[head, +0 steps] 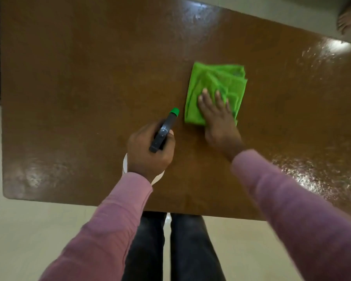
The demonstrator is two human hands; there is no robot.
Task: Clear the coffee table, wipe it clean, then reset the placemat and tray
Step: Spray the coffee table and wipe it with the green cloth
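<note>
Pink sleeves [114, 220] cross the coffee table [79, 78] near edge. Left hand [150, 153] grips spray bottle [165, 128], nozzle toward the far edge. Right hand [217, 116] flat, fingers straight, presses folded green cloth [217, 82] right of centre. Clearing looks done, wiping under way; right end streaky-wet. Placemat, tray out of view, reset left. Wide bare top leftward, edges well apart from cloth.

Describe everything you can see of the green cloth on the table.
The green cloth is bright lime, soft and microfibre-looking, folded into a rough rectangle with layered edges showing at its far right side. It lies flat on the brown coffee table, right of centre. The right hand presses its near half with straight fingers. The spray bottle is held just left of it, apart.
</note>
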